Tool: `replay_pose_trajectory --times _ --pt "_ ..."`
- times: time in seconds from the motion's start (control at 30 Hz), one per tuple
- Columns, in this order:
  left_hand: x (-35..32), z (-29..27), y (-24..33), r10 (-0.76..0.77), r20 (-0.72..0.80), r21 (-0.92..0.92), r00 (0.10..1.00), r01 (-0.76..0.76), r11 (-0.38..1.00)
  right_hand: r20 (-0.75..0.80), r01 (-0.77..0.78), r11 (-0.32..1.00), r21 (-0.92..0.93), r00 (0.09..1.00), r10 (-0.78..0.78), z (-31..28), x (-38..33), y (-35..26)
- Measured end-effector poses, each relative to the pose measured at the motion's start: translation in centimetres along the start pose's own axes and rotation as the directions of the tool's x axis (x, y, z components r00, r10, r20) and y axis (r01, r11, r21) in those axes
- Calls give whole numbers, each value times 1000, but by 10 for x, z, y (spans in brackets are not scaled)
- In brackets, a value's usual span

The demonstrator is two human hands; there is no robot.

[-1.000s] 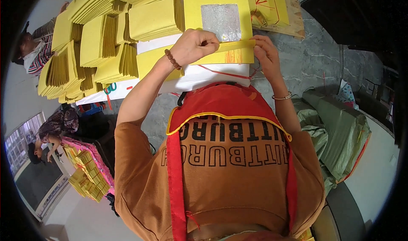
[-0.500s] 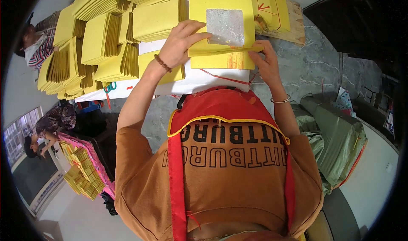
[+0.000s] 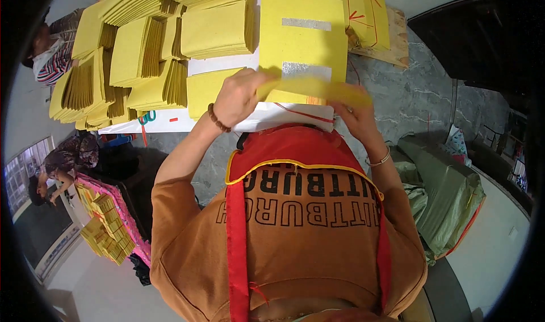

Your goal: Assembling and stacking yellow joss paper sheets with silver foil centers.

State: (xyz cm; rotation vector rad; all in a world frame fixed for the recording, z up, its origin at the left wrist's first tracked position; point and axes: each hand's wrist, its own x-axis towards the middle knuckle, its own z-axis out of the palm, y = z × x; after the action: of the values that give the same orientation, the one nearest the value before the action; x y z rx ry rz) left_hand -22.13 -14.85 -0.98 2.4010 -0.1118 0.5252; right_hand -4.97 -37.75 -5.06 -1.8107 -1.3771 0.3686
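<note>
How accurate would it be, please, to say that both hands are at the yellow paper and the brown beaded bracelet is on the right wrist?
Not quite: the head view shows the brown beaded bracelet on the left wrist, not the right. The left hand and right hand are indeed both at the yellow paper.

Bright light and shadow cross the yellow paper (image 3: 304, 49), blur softens the hands (image 3: 357, 118), and bent edges darken.
</note>
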Motion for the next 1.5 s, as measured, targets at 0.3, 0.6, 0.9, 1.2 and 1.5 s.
replay_pose_trajectory --times 0.3,0.6,0.9,1.2,1.5 --pt "19 21 -32 -684 19 -234 729 669 706 -191 -300 730 614 841 506 14 36 -17" --pt "25 21 -42 -715 53 -230 697 705 670 -164 -367 745 558 830 533 19 41 0" --pt "46 17 -7 -120 -106 437 987 154 886 -178 -403 788 465 830 529 16 44 -2" --pt "22 44 -2 -124 312 447 942 -30 894 -242 -412 904 117 871 428 13 36 -14" --pt "24 46 -8 -63 323 478 944 -105 872 -23 -47 875 -482 999 41 34 -7 -12"
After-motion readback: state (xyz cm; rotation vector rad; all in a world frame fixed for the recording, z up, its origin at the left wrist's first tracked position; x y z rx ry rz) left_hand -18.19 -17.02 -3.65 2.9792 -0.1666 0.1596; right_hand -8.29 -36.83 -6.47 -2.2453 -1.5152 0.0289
